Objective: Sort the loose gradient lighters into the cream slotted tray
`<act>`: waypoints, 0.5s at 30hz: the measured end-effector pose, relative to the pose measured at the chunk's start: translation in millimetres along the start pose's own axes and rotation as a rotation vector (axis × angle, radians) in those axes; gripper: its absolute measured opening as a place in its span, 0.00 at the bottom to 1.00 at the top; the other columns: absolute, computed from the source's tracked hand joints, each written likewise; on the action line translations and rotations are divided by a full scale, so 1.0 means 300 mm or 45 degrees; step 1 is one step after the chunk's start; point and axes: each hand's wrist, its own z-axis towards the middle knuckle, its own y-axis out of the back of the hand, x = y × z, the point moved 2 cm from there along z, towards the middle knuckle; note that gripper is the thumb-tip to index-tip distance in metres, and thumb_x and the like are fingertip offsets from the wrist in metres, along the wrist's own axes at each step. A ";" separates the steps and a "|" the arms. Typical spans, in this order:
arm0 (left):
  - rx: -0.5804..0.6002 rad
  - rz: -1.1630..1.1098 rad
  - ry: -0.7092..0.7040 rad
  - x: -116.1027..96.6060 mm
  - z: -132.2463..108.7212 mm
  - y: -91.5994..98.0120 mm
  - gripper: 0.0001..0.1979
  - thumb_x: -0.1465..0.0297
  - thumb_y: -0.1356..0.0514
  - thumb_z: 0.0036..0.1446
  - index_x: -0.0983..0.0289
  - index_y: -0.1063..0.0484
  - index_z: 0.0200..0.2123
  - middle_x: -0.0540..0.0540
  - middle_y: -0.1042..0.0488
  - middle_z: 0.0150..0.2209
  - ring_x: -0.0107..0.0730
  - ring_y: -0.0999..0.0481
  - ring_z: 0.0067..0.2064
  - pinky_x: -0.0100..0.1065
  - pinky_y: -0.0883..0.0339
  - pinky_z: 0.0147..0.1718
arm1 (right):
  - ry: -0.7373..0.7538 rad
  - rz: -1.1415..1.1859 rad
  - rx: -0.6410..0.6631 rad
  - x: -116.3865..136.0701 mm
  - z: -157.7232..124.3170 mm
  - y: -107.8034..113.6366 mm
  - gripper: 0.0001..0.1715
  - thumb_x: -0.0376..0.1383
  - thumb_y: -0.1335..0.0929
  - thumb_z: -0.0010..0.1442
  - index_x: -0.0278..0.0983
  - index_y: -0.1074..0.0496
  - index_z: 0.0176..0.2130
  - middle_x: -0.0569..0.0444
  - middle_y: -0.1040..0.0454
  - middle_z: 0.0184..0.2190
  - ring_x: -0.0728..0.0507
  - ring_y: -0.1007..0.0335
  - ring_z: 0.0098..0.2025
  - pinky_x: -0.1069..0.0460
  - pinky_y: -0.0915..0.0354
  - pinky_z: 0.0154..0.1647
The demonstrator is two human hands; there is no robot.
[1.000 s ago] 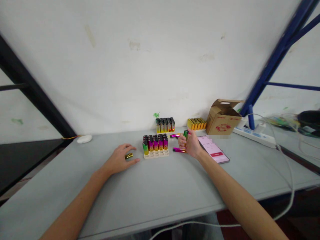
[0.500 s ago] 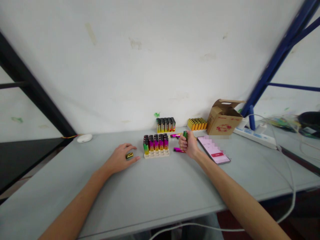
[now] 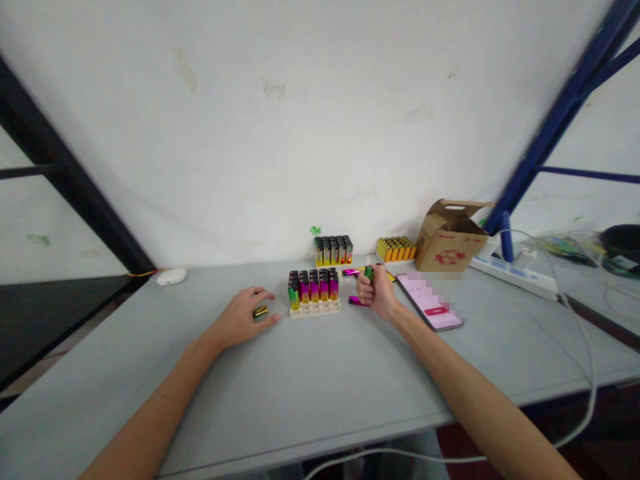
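Observation:
My left hand (image 3: pixel 240 317) rests on the table with thumb and fingers apart. A shiny gold lighter (image 3: pixel 261 311) lies in the gap between them, partly hidden by the hand. My right hand (image 3: pixel 377 293) is closed in an upright fist around a green lighter (image 3: pixel 369 272), whose top shows by the thumb. Between the hands stands a white tray (image 3: pixel 315 309) with upright purple-and-gold lighters (image 3: pixel 314 287) and a green-yellow one (image 3: pixel 293 298) at the front left corner. Two purple lighters (image 3: pixel 356 301) lie beside my right fist, partly covered.
Against the wall stand a block of black-topped lighters (image 3: pixel 333 251) and a tray of yellow ones (image 3: pixel 397 249). An open cardboard box (image 3: pixel 450 240), a phone (image 3: pixel 431 303) and a white power strip (image 3: pixel 515 273) are on the right. A small white case (image 3: pixel 171 277) sits far left.
The view has shifted slightly. My right fist, still around the green lighter, has moved slightly left relative to the phone and tray. My left hand keeps its place.

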 end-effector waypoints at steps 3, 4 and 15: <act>0.017 -0.013 -0.005 0.003 -0.001 0.001 0.27 0.49 0.42 0.51 0.61 0.26 0.46 0.61 0.27 0.48 0.48 0.28 0.50 0.46 0.36 0.52 | 0.006 -0.027 0.021 -0.006 0.001 0.001 0.23 0.52 0.43 0.57 0.41 0.52 0.20 0.67 0.59 0.12 0.53 0.68 0.14 0.57 0.62 0.12; 0.020 -0.016 -0.005 0.005 -0.001 0.002 0.26 0.49 0.42 0.51 0.61 0.26 0.46 0.61 0.27 0.48 0.48 0.28 0.50 0.46 0.37 0.53 | 0.009 -0.039 0.031 -0.006 0.000 0.001 0.23 0.52 0.43 0.57 0.41 0.51 0.20 0.67 0.59 0.13 0.53 0.68 0.14 0.57 0.62 0.12; 0.032 0.048 -0.004 -0.001 -0.001 -0.010 0.25 0.51 0.43 0.54 0.62 0.28 0.47 0.62 0.29 0.48 0.48 0.29 0.50 0.46 0.37 0.53 | 0.342 -0.294 0.122 0.030 -0.066 -0.073 0.18 0.52 0.39 0.57 0.40 0.40 0.34 0.59 0.36 0.26 0.51 0.43 0.21 0.57 0.49 0.16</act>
